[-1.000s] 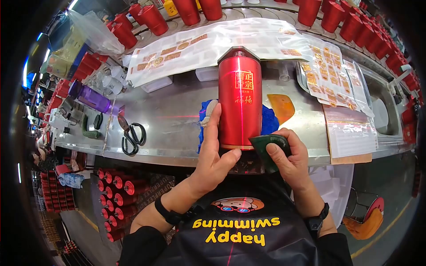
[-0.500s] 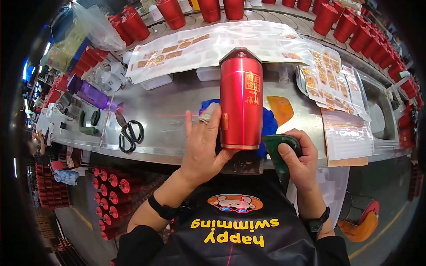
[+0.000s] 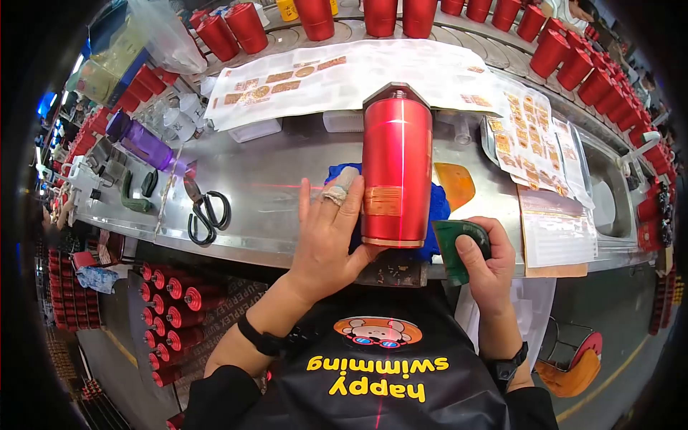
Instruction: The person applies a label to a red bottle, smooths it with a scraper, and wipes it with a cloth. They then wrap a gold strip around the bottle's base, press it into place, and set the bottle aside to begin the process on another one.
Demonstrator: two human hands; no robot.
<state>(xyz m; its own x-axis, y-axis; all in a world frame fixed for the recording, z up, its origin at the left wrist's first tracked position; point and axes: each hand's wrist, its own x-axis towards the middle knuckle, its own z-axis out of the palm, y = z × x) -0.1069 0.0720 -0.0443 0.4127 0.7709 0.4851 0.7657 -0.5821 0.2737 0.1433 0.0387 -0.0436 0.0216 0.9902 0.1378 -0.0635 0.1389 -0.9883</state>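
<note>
A red metallic canister with a dark many-sided top end lies with its base towards me, over a blue cloth. A gold printed patch of fine lines shows on its left side. My left hand holds the canister from the left, thumb at the base and fingers stretched along its side; one finger is wrapped in pale tape. In my right hand a green scraper is pinched between thumb and fingers, apart from the canister at its lower right. An orange scraper lies just behind the cloth.
White transfer sheets with gold designs lie behind the canister, more sheets at right. Black-handled scissors and a purple bottle are at left. Red canisters stand on the conveyor beyond. A sink is at far right.
The canister has turned about its long axis: the gold characters are out of sight and the lined gold patch now shows. The green scraper has moved slightly right and away. The view has shifted slightly.
</note>
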